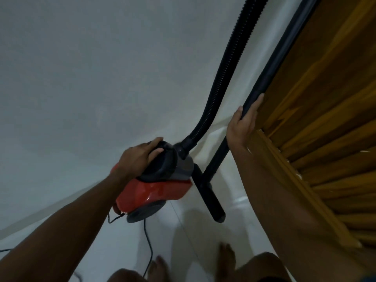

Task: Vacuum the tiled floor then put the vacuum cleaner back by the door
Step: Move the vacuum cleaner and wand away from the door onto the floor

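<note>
I've got the vacuum cleaner (160,190) tucked in the corner, white wall on one side and the wooden door (317,110) on the other. My left hand (140,157) is curled over the black handle on top of the red body, which looks tipped and maybe not fully seated on the tiled floor (183,237); I can't tell for sure. My right hand (243,121) is wrapped round the black wand (272,66), whose long axis runs steeply up along the door edge, floor nozzle (207,196) down beside the body. The ribbed hose (225,74) climbs out of frame. The power cord (147,241) trails back toward my feet. I reckon this is the parking step: body down with the left, wand leaned with the right.
</note>
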